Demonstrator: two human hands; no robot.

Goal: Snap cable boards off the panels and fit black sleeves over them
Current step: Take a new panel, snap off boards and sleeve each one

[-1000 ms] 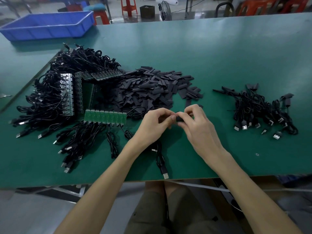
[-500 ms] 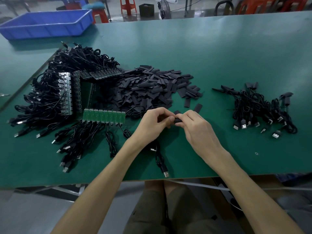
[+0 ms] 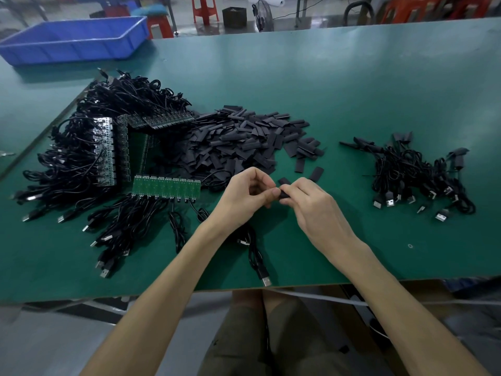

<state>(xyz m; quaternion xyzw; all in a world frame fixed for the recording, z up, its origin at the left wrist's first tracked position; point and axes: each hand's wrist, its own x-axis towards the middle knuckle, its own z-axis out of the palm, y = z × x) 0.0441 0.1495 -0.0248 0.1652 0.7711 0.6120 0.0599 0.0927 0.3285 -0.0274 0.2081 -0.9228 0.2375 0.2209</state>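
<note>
Over the green desk (image 3: pixel 352 90) in the head view, the right hand (image 3: pixel 311 204) pinches a short black tubular sleeve (image 3: pixel 285 195) whose long axis runs 9 to 3 o'clock. The left hand (image 3: pixel 244 191), at its 9 o'clock mouth, curls its fingers (image 3: pixel 272 191) in a pinch, apparently on the small cable board hidden inside that grip, its thin black cable (image 3: pixel 256 256) trailing toward 6 o'clock.

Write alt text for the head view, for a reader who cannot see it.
Over a green table, the left hand and right hand hold a black sleeve between them. A sleeve pile lies beyond, cabled panels to the left, sleeved cables to the right.
</note>
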